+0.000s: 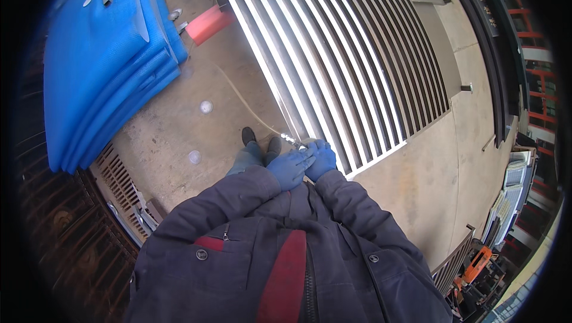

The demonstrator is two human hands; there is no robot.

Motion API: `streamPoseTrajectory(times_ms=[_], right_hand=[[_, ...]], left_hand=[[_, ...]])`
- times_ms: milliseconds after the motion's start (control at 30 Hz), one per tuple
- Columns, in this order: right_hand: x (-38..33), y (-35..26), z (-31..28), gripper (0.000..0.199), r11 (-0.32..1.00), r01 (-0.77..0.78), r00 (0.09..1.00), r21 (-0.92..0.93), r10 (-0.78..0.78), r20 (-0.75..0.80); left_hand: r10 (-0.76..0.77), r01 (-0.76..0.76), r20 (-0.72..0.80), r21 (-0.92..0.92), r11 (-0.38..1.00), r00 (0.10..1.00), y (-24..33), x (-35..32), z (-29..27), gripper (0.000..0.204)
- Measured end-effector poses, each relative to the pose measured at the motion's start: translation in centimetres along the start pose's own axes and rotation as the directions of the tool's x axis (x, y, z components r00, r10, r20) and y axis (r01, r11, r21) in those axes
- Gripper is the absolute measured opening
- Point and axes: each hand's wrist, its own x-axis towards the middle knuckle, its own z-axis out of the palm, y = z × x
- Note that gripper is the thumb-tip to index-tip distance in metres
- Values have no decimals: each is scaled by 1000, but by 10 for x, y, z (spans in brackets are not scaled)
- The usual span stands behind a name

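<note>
My left hand point(291, 169) and my right hand point(322, 160), both in blue gloves, meet in front of my body. They close around a small hand tool with a silver hose fitting point(288, 138), and the gloves hide most of its body. A thin pale hose point(241, 98) runs from the fitting across the floor. Just beyond my hands lies a row of long parallel metal bars point(333, 79), bright on the near left and darker on the right. My right hand is close to the near end of the bars.
A stack of blue sheeting point(113, 85) stands at the left, with a red cylindrical object point(210, 25) beside it. Round pale discs point(206, 107) dot the concrete floor. A slotted grate point(122, 174) lies at left, and dark beams point(500, 73) stand at right. An orange object point(478, 264) is at lower right.
</note>
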Motion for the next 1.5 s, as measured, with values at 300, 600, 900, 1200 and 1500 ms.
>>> streamPoseTrajectory(times_ms=[300,600,900,1200,1500], right_hand=[[74,-28,17,36,952,260,956,-163,-277,-95],[146,-63,-5,34,918,321,930,-233,-352,-105],[181,-77,-23,33,918,314,933,-240,-346,-103],[98,-44,-11,32,928,329,937,-173,-344,-60],[222,-96,-42,41,961,173,974,-216,-199,-108]], left_hand=[[-115,149,-235,131,980,965,-29,-14,-25,68],[-121,218,-401,206,954,908,-70,-1,-68,62],[-95,183,-400,187,965,912,-96,14,-96,62],[-119,213,-296,311,926,948,-36,-9,-30,64],[-65,189,-464,225,956,883,-127,36,-130,63]])
